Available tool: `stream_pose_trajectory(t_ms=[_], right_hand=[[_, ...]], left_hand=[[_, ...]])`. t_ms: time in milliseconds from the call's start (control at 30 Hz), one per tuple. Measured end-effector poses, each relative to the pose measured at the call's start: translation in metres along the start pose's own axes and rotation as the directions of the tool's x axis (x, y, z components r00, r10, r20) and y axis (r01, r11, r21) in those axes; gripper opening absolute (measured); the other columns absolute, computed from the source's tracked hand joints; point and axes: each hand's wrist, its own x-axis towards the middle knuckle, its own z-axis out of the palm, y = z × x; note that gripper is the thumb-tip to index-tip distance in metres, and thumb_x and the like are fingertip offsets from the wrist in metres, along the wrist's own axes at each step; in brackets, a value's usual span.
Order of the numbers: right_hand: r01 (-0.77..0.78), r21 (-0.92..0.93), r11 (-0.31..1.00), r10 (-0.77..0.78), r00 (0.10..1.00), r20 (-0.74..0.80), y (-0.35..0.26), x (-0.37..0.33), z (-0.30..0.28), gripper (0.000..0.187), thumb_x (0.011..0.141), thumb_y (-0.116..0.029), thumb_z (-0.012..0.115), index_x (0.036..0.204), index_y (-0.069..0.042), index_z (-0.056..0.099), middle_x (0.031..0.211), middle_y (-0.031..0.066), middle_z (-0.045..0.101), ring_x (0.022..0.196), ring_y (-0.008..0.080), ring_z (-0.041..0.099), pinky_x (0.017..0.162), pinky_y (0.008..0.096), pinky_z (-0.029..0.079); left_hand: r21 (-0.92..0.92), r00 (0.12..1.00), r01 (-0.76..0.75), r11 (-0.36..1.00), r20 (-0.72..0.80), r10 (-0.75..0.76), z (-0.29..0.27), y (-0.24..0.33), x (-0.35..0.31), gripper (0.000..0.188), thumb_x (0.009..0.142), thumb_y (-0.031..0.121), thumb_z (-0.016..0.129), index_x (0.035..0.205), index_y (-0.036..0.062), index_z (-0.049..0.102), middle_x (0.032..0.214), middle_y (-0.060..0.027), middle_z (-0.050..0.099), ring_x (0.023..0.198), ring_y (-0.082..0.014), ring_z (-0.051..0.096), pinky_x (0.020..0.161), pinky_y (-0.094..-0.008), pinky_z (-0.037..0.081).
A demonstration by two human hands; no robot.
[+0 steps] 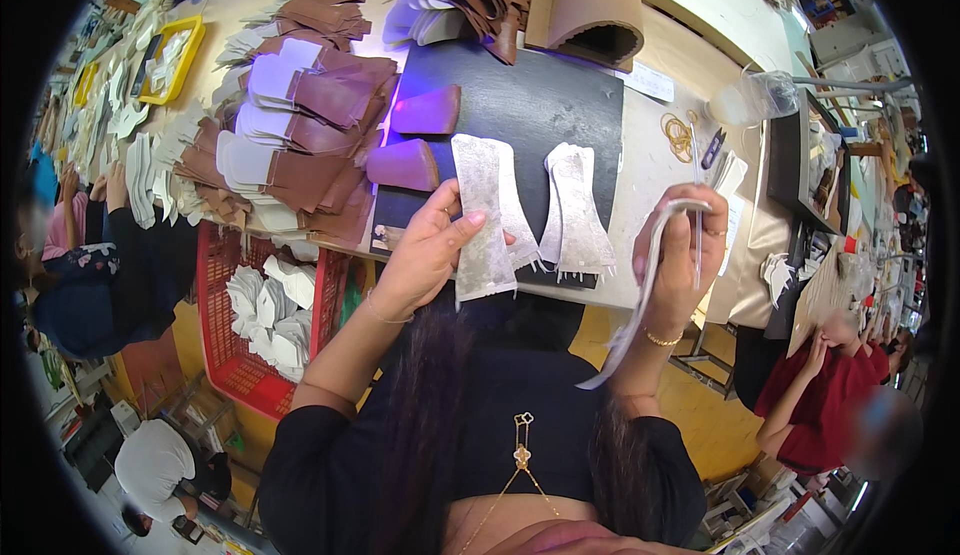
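Note:
My left hand [425, 255] pinches a flared, mottled grey-white cut piece [482, 220] between thumb and fingers, over the near edge of a black mat [520, 90]. Another pale piece shows partly behind it. Closed in my right hand [692, 245] is a similar white piece [640, 300], seen edge-on and curving down past the wrist. A thin, light-coloured stick [697, 170] also passes through that hand; its kind is unclear. Between my hands, a few more flared white pieces [582, 210] lie overlapped on the mat. Two brown pieces [425, 112] rest at the mat's left.
Stacks of brown and white pieces [310, 135] fill the table's left. Below stands a red basket [213, 305] of white pieces. A cardboard roll [595, 5], rubber bands [677, 135], a small cutter [713, 148] and a clear plastic container [755, 98] lie rightward. People sit on both sides.

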Motion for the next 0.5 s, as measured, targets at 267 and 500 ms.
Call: stream_pose_trajectory(t_ms=[267, 500], right_hand=[[0.063, -0.856, 0.514, 0.205, 0.959, 0.194, 0.059, 0.022, -0.012, 0.048, 0.089, -0.023, 0.077, 0.124, 0.004, 0.061, 0.114, 0.0192, 0.062, 0.101, 0.0330, 0.064, 0.089, 0.0384, 0.051], [-0.171, -0.911, 0.375, 0.369, 0.929, -0.023, 0.072, -0.014, -0.008, 0.063, 0.078, -0.029, 0.086, 0.124, 0.007, 0.060, 0.112, 0.0228, 0.063, 0.100, 0.0361, 0.065, 0.086, 0.0414, 0.053]], left_hand=[[0.661, 0.945, 0.181, 0.728, -0.322, 0.058, -0.015, -0.024, -0.004, 0.067, 0.106, 0.023, 0.057, 0.159, 0.0008, 0.024, 0.150, -0.0141, 0.038, 0.129, -0.0226, 0.043, 0.108, -0.0362, 0.041], [0.074, 0.913, 0.298, 0.952, -0.314, -0.261, -0.025, -0.006, 0.002, 0.075, 0.102, 0.031, 0.063, 0.156, -0.0046, 0.024, 0.141, -0.0132, 0.051, 0.123, -0.0214, 0.050, 0.099, -0.0386, 0.046]])
